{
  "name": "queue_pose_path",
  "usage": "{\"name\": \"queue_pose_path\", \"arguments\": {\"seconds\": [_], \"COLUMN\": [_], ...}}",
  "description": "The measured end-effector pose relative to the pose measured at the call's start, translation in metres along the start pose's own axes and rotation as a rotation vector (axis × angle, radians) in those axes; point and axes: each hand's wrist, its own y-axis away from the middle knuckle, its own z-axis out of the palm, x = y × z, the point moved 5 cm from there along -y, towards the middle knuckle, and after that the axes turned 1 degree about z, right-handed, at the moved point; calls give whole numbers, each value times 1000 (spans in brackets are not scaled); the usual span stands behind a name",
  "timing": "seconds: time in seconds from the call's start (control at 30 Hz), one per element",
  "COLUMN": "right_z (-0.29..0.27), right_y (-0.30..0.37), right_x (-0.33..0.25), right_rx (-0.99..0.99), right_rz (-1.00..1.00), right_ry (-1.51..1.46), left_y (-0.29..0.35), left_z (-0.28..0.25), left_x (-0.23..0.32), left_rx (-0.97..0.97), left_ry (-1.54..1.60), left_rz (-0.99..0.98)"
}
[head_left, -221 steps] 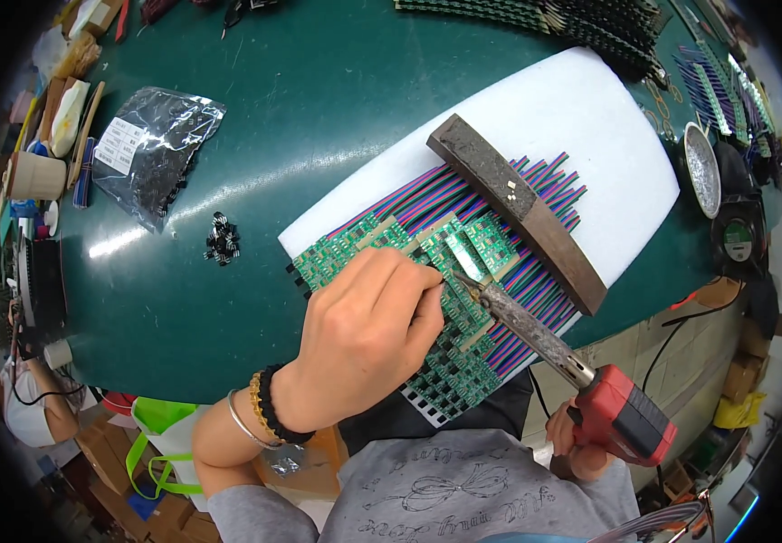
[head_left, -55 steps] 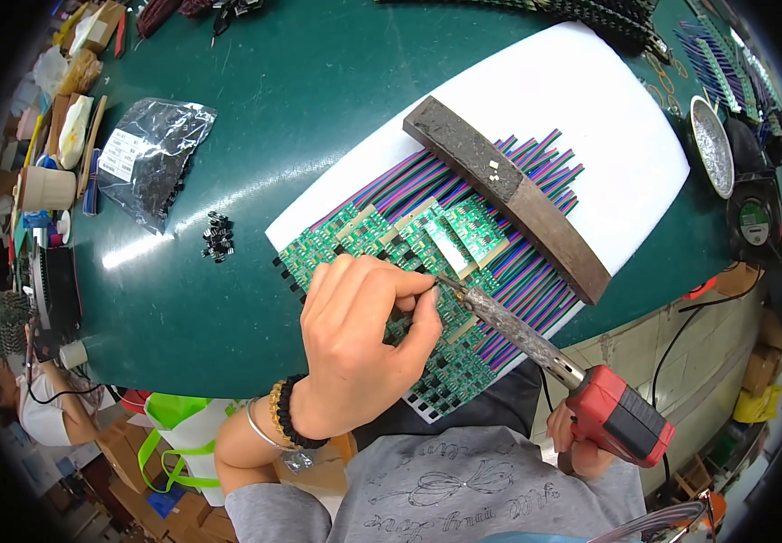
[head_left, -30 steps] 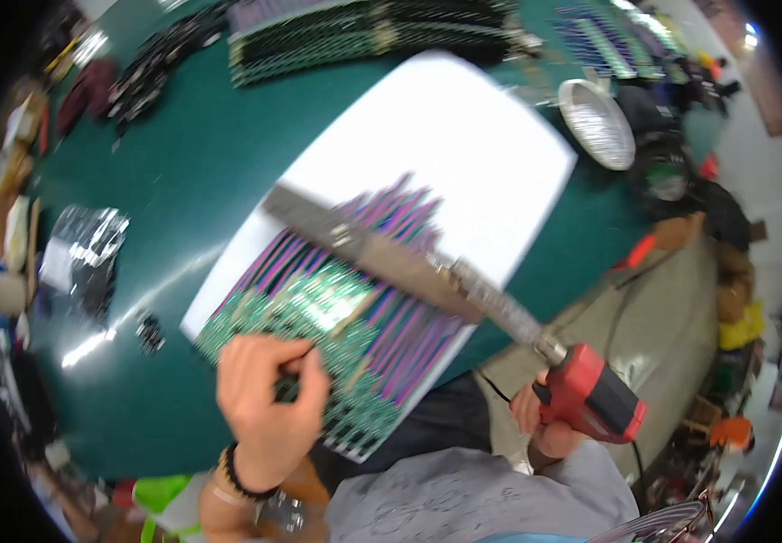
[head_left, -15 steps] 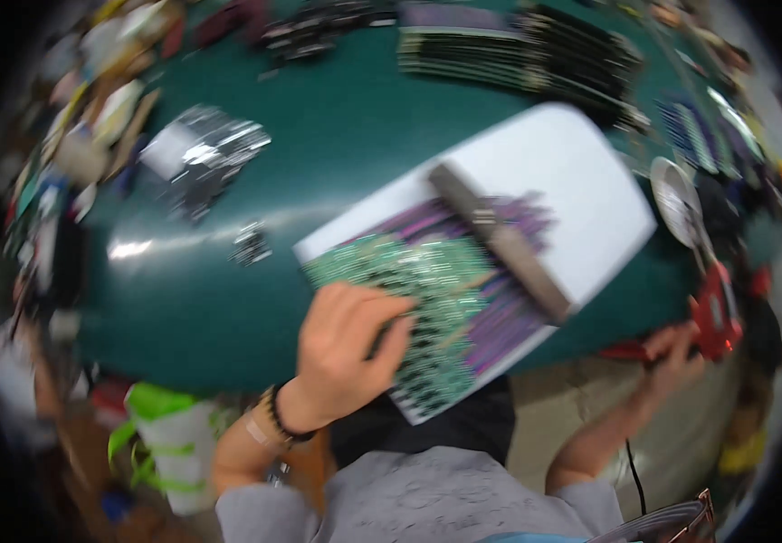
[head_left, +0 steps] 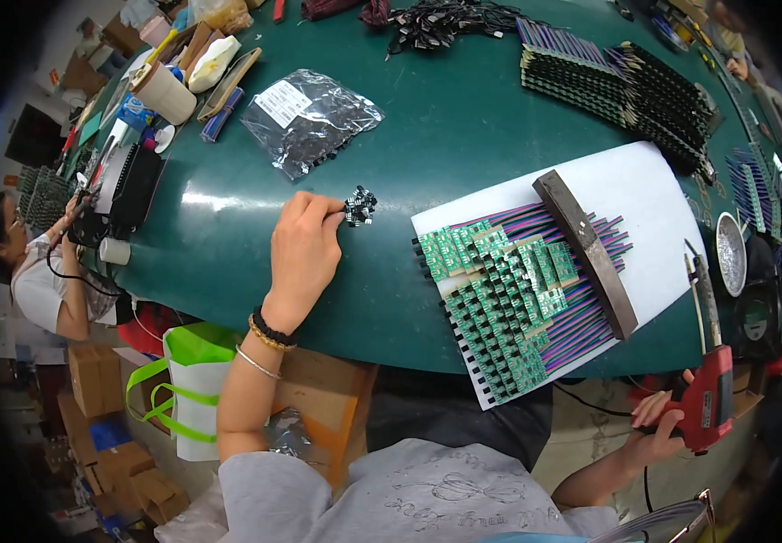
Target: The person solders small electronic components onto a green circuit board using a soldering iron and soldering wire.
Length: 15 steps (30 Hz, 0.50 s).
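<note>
My left hand (head_left: 303,253) reaches over the green table, thumb and fingers pinched at the left edge of a small pile of black components (head_left: 361,206). Whatever is between the fingertips is too small to make out. In my right hand (head_left: 661,423), at the right beyond the table's front edge, is a red soldering gun (head_left: 710,398), its metal tip pointing away from me. Between the hands, rows of small green circuit boards (head_left: 500,308) with black parts along their edges lie on a white board (head_left: 658,208). A dark metal bar (head_left: 587,253) lies across their purple and blue wires.
A clear plastic bag (head_left: 314,118) of black parts lies beyond my left hand. Stacked wired boards (head_left: 617,86) and a heap of black cables (head_left: 450,23) are at the back. A round metal dish (head_left: 730,253) stands by the gun. A co-worker (head_left: 38,271) sits at far left.
My left hand has moved off the circuit boards to the small black pile on the table. The view has shifted and steadied. My right hand still holds the soldering gun.
</note>
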Motion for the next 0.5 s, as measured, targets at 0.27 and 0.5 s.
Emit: {"name": "queue_pose_path", "arguments": {"seconds": [0.27, 0.5], "right_z": [19, 68], "right_y": [26, 51], "right_x": [-2, -13], "right_rx": [-5, -118], "right_rz": [146, 391], "right_ry": [-255, -307], "left_y": [4, 80], "left_z": [-13, -3], "left_x": [18, 172], "left_rx": [131, -157], "left_ry": [112, 644], "left_rz": [15, 456]}}
